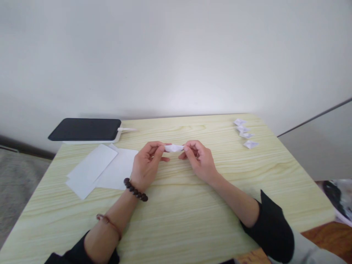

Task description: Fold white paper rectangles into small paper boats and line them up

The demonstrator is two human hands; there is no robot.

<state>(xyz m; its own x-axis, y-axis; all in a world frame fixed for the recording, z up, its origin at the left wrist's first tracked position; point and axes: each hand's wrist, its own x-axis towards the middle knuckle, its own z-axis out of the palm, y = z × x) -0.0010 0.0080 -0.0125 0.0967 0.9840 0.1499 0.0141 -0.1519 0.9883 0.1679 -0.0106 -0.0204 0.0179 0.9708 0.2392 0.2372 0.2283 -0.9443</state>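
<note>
Between my two hands a small white folded paper boat [175,148] is stretched sideways above the table. My left hand [147,163] pinches its left end between thumb and fingers. The right tip is pinched by my right hand [200,160] in the same way. Several finished-looking paper boats [250,144] stand in a short row at the back right of the table. White paper sheets [93,165] lie overlapping to the left, partly behind my left hand.
A phone [86,129] with a dark screen rests on a white block at the back left, with a white cable [128,129] plugged into its right end. The pale wood-grain table [170,220] meets a white wall [176,58] behind.
</note>
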